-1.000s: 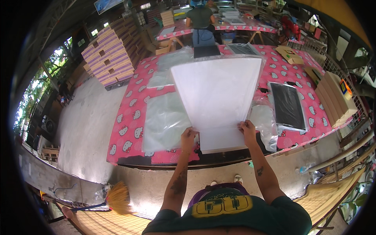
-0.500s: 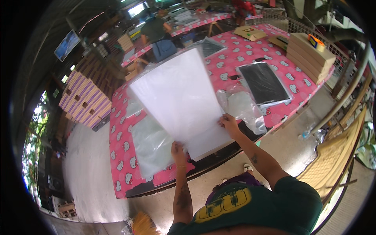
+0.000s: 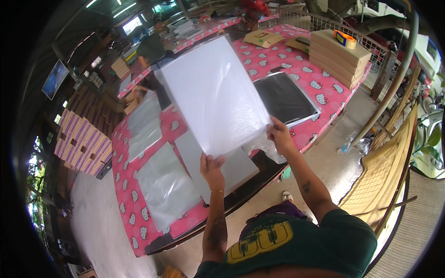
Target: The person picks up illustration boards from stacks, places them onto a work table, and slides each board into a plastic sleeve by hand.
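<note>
A large white sheet in a clear plastic sleeve (image 3: 215, 92) is tilted up above the table between my two hands. My left hand (image 3: 213, 170) pinches its near left corner, fingers closed on the edge. At the near right corner, my right hand (image 3: 280, 135) grips the sleeve the same way. Below it, a pale flat board (image 3: 238, 172) lies on the table, partly covered. Clear plastic sleeves (image 3: 167, 187) lie flat left of my left hand. Crumpled clear plastic (image 3: 271, 150) lies under my right hand, near a black sheet in plastic (image 3: 289, 99).
The table (image 3: 320, 76) has a pink patterned cover. At its far right, a roll of tape (image 3: 344, 39) sits on stacked brown boxes (image 3: 336, 58). Striped boxes (image 3: 83, 143) are stacked to the left. A person (image 3: 150, 48) is beyond the table.
The sleeved white sheet has been lifted higher off the pale board, uncovering more of it. Both hands have risen with it, and my view has shifted to the right.
</note>
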`<state>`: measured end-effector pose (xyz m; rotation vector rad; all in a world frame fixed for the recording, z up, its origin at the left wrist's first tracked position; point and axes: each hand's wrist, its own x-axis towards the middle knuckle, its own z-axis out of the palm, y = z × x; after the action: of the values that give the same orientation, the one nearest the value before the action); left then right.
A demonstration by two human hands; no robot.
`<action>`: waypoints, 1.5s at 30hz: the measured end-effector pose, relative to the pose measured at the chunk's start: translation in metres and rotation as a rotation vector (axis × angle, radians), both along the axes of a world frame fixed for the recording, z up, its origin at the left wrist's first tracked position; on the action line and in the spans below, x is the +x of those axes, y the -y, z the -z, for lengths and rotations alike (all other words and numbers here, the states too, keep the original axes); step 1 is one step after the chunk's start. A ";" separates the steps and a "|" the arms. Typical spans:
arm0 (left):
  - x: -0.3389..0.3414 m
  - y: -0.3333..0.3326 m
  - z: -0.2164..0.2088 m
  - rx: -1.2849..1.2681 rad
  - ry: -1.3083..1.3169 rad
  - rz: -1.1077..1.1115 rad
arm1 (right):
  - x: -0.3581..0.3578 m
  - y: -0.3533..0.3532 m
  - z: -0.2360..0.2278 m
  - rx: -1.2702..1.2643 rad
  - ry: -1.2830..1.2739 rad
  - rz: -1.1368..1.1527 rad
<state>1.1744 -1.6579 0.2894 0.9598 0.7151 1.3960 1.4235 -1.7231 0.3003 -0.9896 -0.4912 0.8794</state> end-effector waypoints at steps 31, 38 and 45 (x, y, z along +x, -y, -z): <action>0.312 0.003 0.101 -0.304 -0.246 0.217 | 0.282 0.029 0.124 -0.089 -0.349 0.576; 0.310 0.001 0.134 -0.317 -0.341 0.130 | 0.284 0.033 0.138 -0.217 -0.281 0.503; 0.306 -0.005 0.154 0.108 -0.627 -0.117 | 0.294 0.046 0.137 -0.279 0.034 0.388</action>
<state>1.4807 -1.6528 0.1355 1.4865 1.1816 1.2411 1.7177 -1.7691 0.1631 -1.3048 -0.1936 0.5897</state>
